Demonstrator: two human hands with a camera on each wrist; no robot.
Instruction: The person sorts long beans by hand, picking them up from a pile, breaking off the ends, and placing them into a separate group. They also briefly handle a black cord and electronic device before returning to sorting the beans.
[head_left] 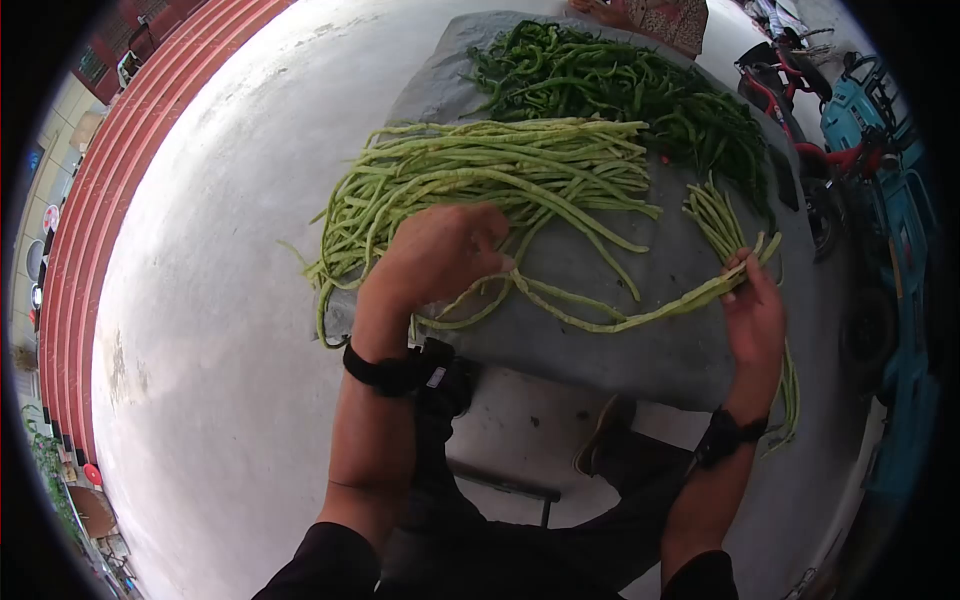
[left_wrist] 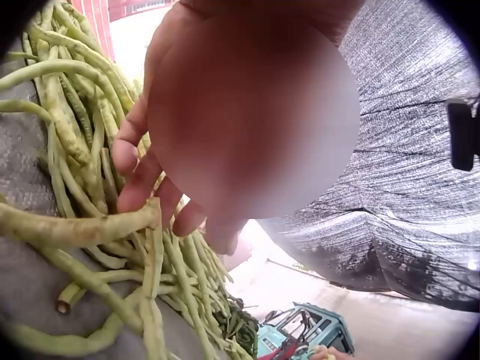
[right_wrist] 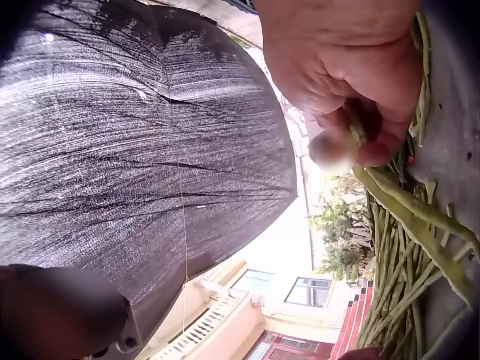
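Note:
Long pale green yardlong beans point(head_left: 500, 170) lie heaped on a grey-covered table point(head_left: 680, 350). My left hand point(head_left: 450, 250) hovers at the near side of the heap. Its fingers point(left_wrist: 135, 191) look loosely bent and spread, right at the end of a bean point(left_wrist: 90, 225); a blurred patch covers much of this hand. At the table's right side, my right hand point(head_left: 755, 310) pinches yardlong beans between thumb and fingers. A bunch point(head_left: 715, 220) sticks out above that hand, tails dangle below it, and one or two long beans point(head_left: 640, 320) stretch leftward toward my left hand.
Dark green chili peppers point(head_left: 610, 90) are piled at the table's far side. Beyond them sits another person point(head_left: 670, 25). A teal vehicle point(head_left: 900, 220) and a red bike point(head_left: 790, 90) stand at the right. Red steps point(head_left: 130, 180) run along the left.

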